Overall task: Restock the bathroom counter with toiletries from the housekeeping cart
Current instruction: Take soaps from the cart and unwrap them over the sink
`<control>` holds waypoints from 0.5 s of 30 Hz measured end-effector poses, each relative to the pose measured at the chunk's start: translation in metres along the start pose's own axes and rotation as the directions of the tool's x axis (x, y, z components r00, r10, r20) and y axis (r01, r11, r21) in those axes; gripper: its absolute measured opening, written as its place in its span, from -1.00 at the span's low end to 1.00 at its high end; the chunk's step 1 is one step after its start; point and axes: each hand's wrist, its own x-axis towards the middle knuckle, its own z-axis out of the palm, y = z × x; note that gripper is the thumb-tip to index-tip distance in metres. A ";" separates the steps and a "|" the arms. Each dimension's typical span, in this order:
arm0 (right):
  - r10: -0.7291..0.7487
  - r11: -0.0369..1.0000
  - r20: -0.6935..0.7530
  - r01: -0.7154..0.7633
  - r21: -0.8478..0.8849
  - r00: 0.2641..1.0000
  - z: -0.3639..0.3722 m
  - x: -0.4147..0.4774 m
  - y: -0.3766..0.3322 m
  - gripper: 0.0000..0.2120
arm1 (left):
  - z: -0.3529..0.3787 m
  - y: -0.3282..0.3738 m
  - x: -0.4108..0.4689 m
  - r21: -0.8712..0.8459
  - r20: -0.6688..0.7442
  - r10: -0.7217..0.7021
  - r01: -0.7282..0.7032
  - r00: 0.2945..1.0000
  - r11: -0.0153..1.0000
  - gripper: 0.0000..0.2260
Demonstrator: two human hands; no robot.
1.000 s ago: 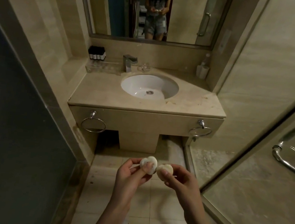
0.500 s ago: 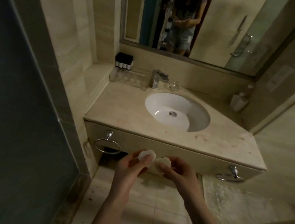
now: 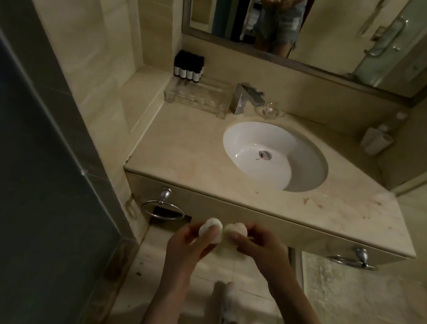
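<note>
At lower centre, the left hand [image 3: 186, 242] pinches the first white toiletry [image 3: 210, 232] and the right hand [image 3: 258, 248] pinches the second white toiletry [image 3: 236, 230], side by side just below the counter [image 3: 180, 157] front. At upper left, four dark bottles [image 3: 188, 66] stand behind one clear tray [image 3: 196, 96].

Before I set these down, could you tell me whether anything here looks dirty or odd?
Reddish-brown smears mark the counter near its front edge, toward the right, and a dark strand lies by the drain in the sink. Both look like leftover dirt. The left hand and right hand each pinch a white round piece.
</note>
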 end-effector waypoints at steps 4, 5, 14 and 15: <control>0.005 0.999 0.006 -0.005 0.034 1.000 -0.009 0.022 -0.007 -0.92 | 0.014 0.009 0.021 0.040 -0.022 0.002 -0.001 1.000 0.999 -0.81; -0.002 0.999 0.014 0.001 0.038 1.000 -0.012 0.029 -0.009 -0.92 | 0.018 0.011 0.028 0.029 -0.023 0.000 0.001 1.000 1.000 -0.79; -0.039 0.991 -0.020 0.041 0.129 0.999 -0.086 0.136 -0.018 -0.88 | 0.109 0.038 0.113 0.064 -0.005 0.010 -0.010 1.000 0.998 -0.82; -0.049 0.990 -0.030 0.053 0.134 0.998 -0.097 0.150 -0.021 -0.89 | 0.122 0.041 0.127 0.053 0.002 0.016 -0.016 1.000 0.998 -0.80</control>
